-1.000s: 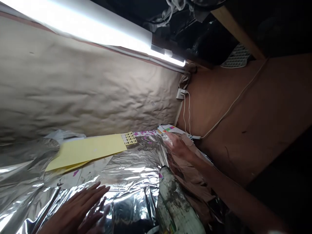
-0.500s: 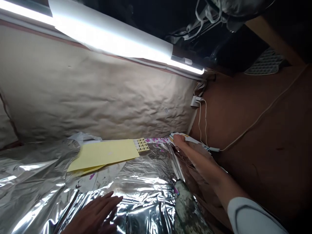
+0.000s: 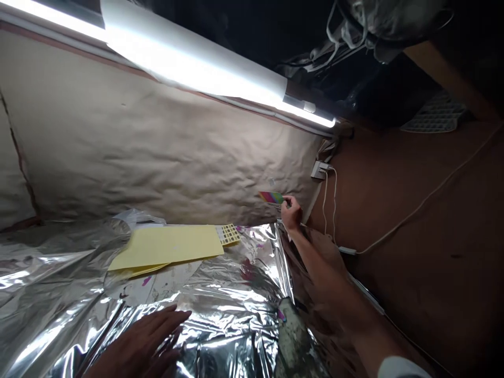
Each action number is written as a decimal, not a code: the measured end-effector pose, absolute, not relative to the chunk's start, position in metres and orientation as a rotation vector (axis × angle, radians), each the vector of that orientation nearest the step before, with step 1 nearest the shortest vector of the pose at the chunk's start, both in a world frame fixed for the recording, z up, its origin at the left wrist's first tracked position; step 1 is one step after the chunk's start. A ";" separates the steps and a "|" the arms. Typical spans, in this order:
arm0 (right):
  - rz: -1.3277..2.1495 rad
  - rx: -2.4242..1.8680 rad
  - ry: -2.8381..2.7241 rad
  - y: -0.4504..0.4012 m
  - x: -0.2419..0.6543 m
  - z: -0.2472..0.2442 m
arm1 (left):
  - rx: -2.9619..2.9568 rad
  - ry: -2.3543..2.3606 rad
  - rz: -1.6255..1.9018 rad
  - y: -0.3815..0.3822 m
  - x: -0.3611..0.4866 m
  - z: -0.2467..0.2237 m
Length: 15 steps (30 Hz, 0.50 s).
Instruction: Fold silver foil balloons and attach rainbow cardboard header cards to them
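One rainbow-striped card (image 3: pixel 270 197), raised above the far end of the foil (image 3: pixel 224 310), against the papered wall (image 3: pixel 189 168); long axis roughly crosswise, extending left from the fingertips. Right hand (image 3: pixel 292 211), the nearer: thumb and fingers closed in a pinch on the card's right end. Left hand (image 3: pixel 145 333), well apart: fingers extended, nothing gripped, over the foil, contact impossible to tell. Between card and left hand: patterned sheet (image 3: pixel 231 235), overlapping yellow sheets (image 3: pixel 173 248)
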State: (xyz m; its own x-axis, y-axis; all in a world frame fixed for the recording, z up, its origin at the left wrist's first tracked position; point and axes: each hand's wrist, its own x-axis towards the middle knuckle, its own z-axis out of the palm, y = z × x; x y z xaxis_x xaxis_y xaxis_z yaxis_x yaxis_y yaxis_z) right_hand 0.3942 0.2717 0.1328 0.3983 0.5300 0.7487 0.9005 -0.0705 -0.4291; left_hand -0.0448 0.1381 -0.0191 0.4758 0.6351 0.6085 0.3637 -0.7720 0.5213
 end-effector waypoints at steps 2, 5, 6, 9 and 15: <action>-0.513 -1.547 -1.339 0.262 0.376 0.144 | 2.045 0.929 1.102 0.136 -0.042 -0.014; -0.390 -1.200 -1.505 0.239 0.343 0.149 | 1.744 0.995 1.049 0.135 -0.037 0.003; -0.279 -1.044 -1.569 0.229 0.331 0.148 | 1.594 1.003 1.036 0.135 -0.036 0.011; 0.135 -0.661 -1.703 0.204 0.296 0.134 | 0.957 0.838 0.977 0.136 -0.036 0.036; 0.521 -0.639 -2.013 0.189 0.247 0.098 | 0.455 0.517 1.109 0.141 -0.044 0.053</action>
State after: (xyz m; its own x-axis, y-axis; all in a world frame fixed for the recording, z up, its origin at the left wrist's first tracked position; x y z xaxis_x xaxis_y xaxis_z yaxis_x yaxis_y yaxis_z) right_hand 0.2467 0.1892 0.0980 -0.4329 0.6236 0.6510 0.2291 0.7746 -0.5896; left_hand -0.0439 0.1405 0.0526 0.3516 0.9217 -0.1639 -0.7181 0.3778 0.5844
